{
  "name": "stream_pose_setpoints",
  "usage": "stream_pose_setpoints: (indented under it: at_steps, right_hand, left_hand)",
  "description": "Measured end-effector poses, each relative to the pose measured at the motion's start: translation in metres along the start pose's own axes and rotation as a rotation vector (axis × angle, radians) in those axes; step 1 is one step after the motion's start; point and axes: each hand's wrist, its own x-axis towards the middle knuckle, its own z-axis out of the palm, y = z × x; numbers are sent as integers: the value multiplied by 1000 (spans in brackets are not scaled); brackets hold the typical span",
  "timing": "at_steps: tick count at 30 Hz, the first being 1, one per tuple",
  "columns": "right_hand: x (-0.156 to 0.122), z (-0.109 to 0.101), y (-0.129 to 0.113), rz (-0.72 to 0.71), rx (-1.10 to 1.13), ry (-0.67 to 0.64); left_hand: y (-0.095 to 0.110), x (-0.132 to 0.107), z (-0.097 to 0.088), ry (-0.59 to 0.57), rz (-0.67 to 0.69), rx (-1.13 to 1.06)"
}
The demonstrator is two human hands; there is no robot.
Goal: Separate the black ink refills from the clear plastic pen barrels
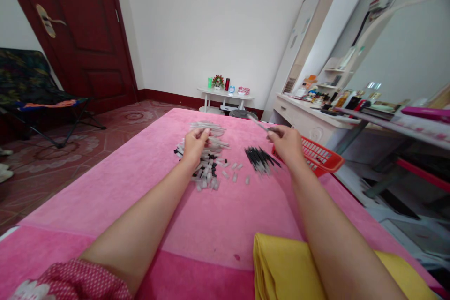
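My right hand [287, 144] pinches a thin, greyish pen-like stick [259, 124], which points up and to the left. Below and left of that hand lies a bundle of black sticks with pale ends [260, 160]. My left hand [196, 144] is closed, thumb against fingers, over the left group of parts; anything in its fingertips is too small to make out. Around it are whitish, see-through tubes [214, 127] and a heap of small clear and black caps [210, 173]. Several loose clear caps [235, 176] lie between the heap and the black sticks.
A pink cloth [116, 187] covers the table. A red plastic basket [321, 155] stands at the right edge, behind my right wrist. Folded yellow cloth [281, 262] lies at the front right, under my right forearm. Dressing table [312, 115] to the right, folding chair [31, 89] to the left.
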Motion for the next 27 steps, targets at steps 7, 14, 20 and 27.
stream_pose_setpoints:
  at_steps: [7,14,20,27]
  right_hand:
    - [9,-62,55,300,-650,327]
    - [7,-40,60,46,-674,313]
    - [-8,12,33,-152,-430,41]
    - [-35,57,19,-236,-434,-226]
  left_hand:
    - [-16,30,-59,481,29,61]
    - [-24,31,-65,478,55,232]
    - [-25,21,-60,166,214,837]
    - [-27,15,-50,-239,196,1108]
